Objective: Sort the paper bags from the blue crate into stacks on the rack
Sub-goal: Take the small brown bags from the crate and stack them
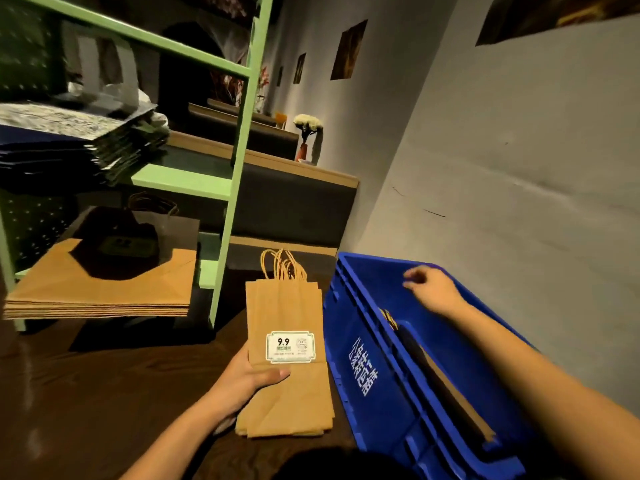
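Observation:
My left hand [247,379] grips a bundle of flat brown paper bags [287,313] with twine handles and a white "9.9" label, thumb across the front, just left of the blue crate [349,344]. My right hand [427,284] reaches over the crate's far end with fingers loosely curled, holding nothing. Inside the crate lie more flat bags [446,386], partly hidden by its wall. On the green rack [239,161], the lower shelf carries a stack of wide brown bags [100,296] with darker bags [138,237] on top.
The rack's upper shelf holds a stack of dark and patterned bags [79,143]. A dark wooden tabletop [86,393] lies under the rack and crate. A grey wall [519,150] stands right of the crate. Bench seats and a vase of flowers [306,133] are behind.

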Available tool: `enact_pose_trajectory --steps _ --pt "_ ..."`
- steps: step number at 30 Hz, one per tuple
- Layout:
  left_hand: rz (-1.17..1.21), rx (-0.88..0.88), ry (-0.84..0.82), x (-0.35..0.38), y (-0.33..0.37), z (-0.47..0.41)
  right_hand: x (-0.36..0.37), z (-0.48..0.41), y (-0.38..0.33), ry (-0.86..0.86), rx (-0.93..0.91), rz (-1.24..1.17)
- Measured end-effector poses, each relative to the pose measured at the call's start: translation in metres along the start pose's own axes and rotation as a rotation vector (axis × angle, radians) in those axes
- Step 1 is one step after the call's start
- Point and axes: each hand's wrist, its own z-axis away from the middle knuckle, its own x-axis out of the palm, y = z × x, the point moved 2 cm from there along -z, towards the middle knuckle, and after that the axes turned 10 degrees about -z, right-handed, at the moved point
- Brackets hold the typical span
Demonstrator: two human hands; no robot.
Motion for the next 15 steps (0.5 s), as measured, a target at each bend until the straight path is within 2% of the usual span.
enact_pose_trajectory --steps 2,3,5,7,9,12,15 --pt "-0.025 -0.023 -0.036 0.003 -0.001 -0.003 0.006 -0.001 0.052 -0.261 0.222 0.268" --pt "-0.036 -0.031 -0.046 0.005 -0.002 -0.005 0.011 0.005 0.073 -0.376 0.34 0.324" --pt "-0.045 -0.053 -0.065 0.005 -0.002 -0.01 0.023 0.021 0.106 -0.556 0.525 0.322" --pt "-0.044 -0.078 -0.095 0.005 0.002 -0.012 0.033 0.032 0.131 -0.649 0.609 0.303" --pt "-0.051 -0.098 -0.112 0.002 0.001 -0.014 0.038 0.033 0.142 -0.679 0.603 0.23" --pt "-0.052 -0.121 -0.112 0.001 0.001 -0.011 0.035 0.031 0.141 -0.605 0.552 0.125" --pt "-0.042 -0.122 -0.107 0.0 0.001 -0.011 0.039 0.028 0.13 -0.531 0.412 0.294"
